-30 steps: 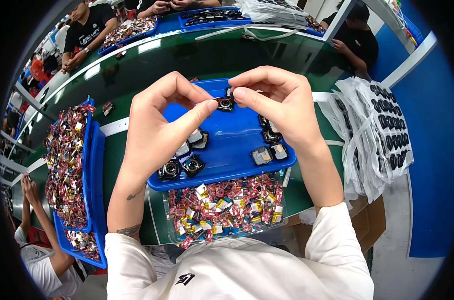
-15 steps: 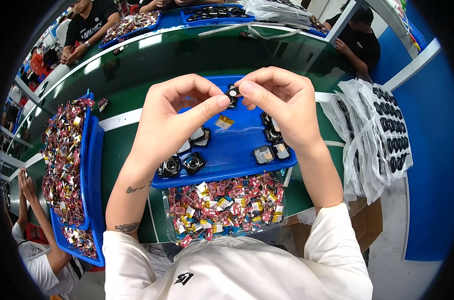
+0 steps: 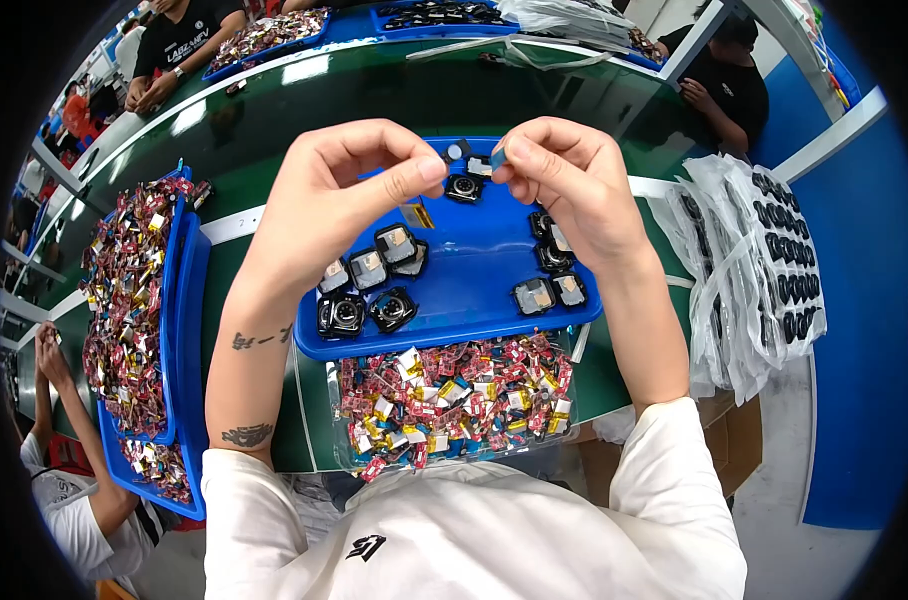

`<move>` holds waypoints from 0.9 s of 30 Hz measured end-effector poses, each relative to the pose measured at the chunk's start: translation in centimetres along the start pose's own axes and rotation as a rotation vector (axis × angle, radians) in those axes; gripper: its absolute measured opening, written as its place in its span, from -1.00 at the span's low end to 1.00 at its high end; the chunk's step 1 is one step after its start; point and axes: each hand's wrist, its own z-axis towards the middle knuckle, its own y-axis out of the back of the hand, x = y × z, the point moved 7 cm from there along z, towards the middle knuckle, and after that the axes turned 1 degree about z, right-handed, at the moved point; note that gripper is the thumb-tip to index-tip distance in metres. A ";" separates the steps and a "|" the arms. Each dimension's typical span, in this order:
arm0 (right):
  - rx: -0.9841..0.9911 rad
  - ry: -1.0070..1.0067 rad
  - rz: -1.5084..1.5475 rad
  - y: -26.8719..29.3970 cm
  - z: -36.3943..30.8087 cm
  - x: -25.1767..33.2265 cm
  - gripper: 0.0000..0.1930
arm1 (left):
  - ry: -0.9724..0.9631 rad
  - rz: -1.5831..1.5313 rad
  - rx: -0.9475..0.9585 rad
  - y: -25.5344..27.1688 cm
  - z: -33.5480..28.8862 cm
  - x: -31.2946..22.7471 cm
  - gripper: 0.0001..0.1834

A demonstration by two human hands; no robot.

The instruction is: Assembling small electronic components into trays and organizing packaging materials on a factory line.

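OK, I'm seeing the small blue flat piece [image 3: 498, 158] up over the far end of the tray, w/ the right hand [image 3: 574, 180] pinching it narrow, thumb on forefinger. Just L of it, a small black part w/ a round silver disc [image 3: 455, 152] is sitting at the tips of the left hand [image 3: 349, 195]; they're closed narrow & seem to be gripping its edge. Below, a thin gold-edged flat pack [image 3: 417, 215] is hanging; can't tell if it's attached.

I'm judging a light pinch best here, b/c the blue bit looks thin & slippery; steadying the black part and not tugging the pack should help too.

Beneath, a black square case w/ round lens [image 3: 464, 188] is lying in the blue plastic tray [image 3: 474, 250], grey-faced square cases [image 3: 398, 243] grouping nearer. A clear shallow tray of red, white & yellow bits [image 3: 454, 400] is sitting closest to the body, w/ a blue bin [image 3: 187, 280] standing far L.
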 end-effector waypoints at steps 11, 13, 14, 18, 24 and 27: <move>0.824 0.018 -1.148 -6.7 -2.8 -5.5 -0.73 | -0.073 -0.089 -0.180 4.2 -0.9 -2.0 -0.83; 0.778 0.109 -1.047 -8.3 -1.2 -5.0 -0.69 | -0.075 -0.083 -0.177 4.1 -1.0 -2.4 -0.83; 0.773 0.108 -1.052 -9.0 -0.6 -5.8 -0.69 | -0.080 -0.059 -0.164 4.1 -1.0 -2.5 -0.83; 0.749 0.402 -1.154 -9.5 -0.4 -9.4 -0.67 | -0.082 -0.048 -0.119 3.7 -0.9 -2.5 -0.83; 0.891 0.055 -1.245 -6.7 -2.0 -8.3 -0.65 | -0.102 -0.026 -0.154 4.5 -1.6 -3.2 -0.85; 0.729 -0.036 -1.043 -2.6 -0.2 -6.3 -0.67 | -0.068 0.017 -0.130 3.9 -1.7 -3.4 -0.87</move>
